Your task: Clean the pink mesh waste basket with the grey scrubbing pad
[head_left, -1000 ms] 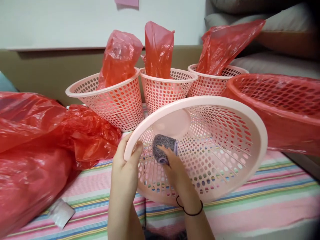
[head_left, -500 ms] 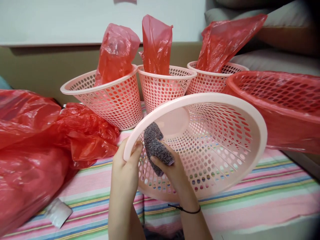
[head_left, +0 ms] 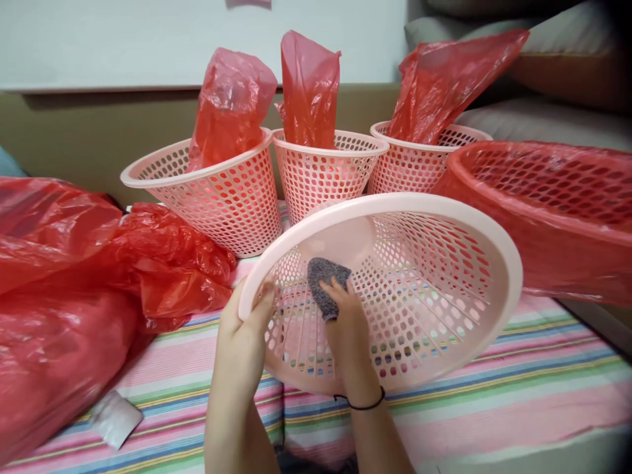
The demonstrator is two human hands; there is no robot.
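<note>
A pale pink plastic basket (head_left: pixel 508 263) with a holed wall lies tilted on its side, its wide mouth toward me. My left hand (head_left: pixel 247 329) is closed round the left part of its rim, thumb on the inside. Inside the basket, my right hand (head_left: pixel 345 316) holds a dark grey speckled scrubbing sponge (head_left: pixel 323 280) against the inner wall, fingers pressed over it. Part of the sponge is hidden under those fingers. A thin black band circles my right wrist.
Behind stand three pink baskets (head_left: pixel 237 204) with red plastic bags (head_left: pixel 311 92) sticking out. At right is another basket wrapped in red plastic (head_left: pixel 543 243). Crumpled red bags (head_left: pixel 64 296) and a small silvery packet (head_left: pixel 116 419) lie at left on the striped cloth (head_left: pixel 172 368).
My right hand and the sponge have moved right, deeper into the basket, and the sponge now lies flatter. The basket has dipped slightly, my left hand still on its rim.
</note>
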